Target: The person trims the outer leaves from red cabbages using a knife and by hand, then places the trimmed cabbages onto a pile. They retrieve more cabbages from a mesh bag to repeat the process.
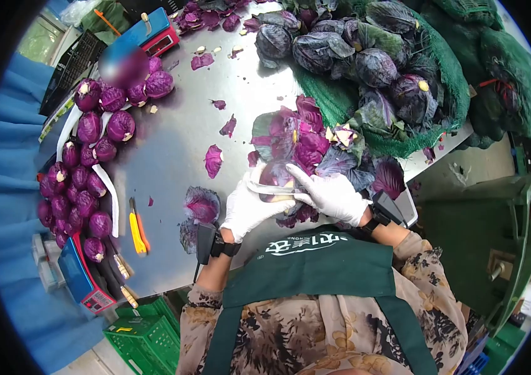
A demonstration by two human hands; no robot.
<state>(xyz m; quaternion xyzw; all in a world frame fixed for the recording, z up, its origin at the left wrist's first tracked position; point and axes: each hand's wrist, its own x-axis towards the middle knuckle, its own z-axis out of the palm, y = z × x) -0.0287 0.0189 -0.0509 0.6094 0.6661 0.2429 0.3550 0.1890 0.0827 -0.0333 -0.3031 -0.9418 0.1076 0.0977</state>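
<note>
Both hands wear white gloves and meet around one purple cabbage [277, 174] near the table's front edge. My left hand [250, 206] has its fingers wrapped round the cabbage's left and lower side. On the right, my right hand [334, 195] holds a knife [268, 189], its blade lying across the cabbage towards the left hand. Part of the handle is hidden in the glove. Loose purple leaves [309, 140] are heaped just beyond the hands, with cut stem pieces [343, 135] beside them. More outer leaves [202, 204] lie left of my left hand.
Peeled cabbages [88, 127] are massed at the left, near two scales [153, 37] and yellow and orange cutters [135, 231]. Unpeeled cabbages [322, 51] fill a green net bag [450, 94] at the back right. A green bin [478, 219] stands right of the table [171, 150].
</note>
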